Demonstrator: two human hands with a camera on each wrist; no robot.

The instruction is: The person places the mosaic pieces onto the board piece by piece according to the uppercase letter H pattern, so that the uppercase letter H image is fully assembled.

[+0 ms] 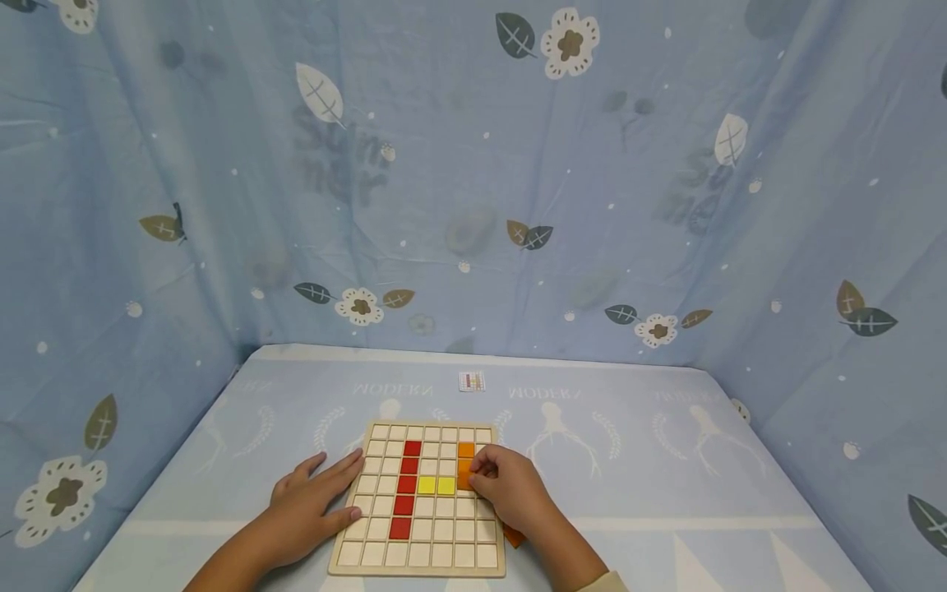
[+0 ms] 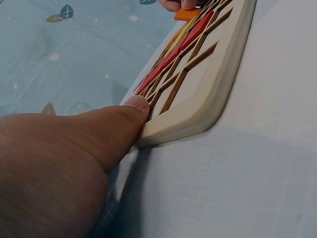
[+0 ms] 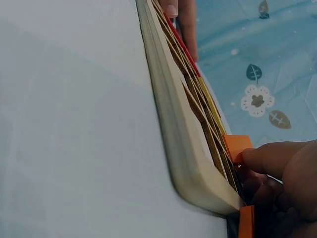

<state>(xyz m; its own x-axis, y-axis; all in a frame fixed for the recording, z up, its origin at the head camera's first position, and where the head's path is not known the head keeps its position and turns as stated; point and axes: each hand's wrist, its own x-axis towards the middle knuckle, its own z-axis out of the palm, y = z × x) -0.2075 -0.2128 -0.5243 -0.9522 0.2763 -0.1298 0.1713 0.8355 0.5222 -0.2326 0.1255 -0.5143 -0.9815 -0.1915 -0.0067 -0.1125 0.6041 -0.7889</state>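
A wooden grid board [image 1: 385, 570] lies on the table. Its squares hold a column of several red tiles [image 1: 404, 506], two yellow tiles [image 1: 436, 485] and an orange tile [image 1: 466, 450] near the upper right. My right hand [image 1: 514, 492] pinches another orange tile [image 3: 237, 146] between thumb and fingers, tilted over the board's right part just below the placed orange one. My left hand [image 1: 314, 506] rests along the board's left edge, fingers extended and thumb [image 2: 136, 106] on the rim.
More orange pieces [image 1: 514, 536] lie against the board's right side, partly hidden under the right forearm. A small card [image 1: 471, 381] with a printed grid pattern lies behind the board. Blue patterned curtains [image 1: 459, 205] enclose the table [image 1: 629, 460] at the back and sides.
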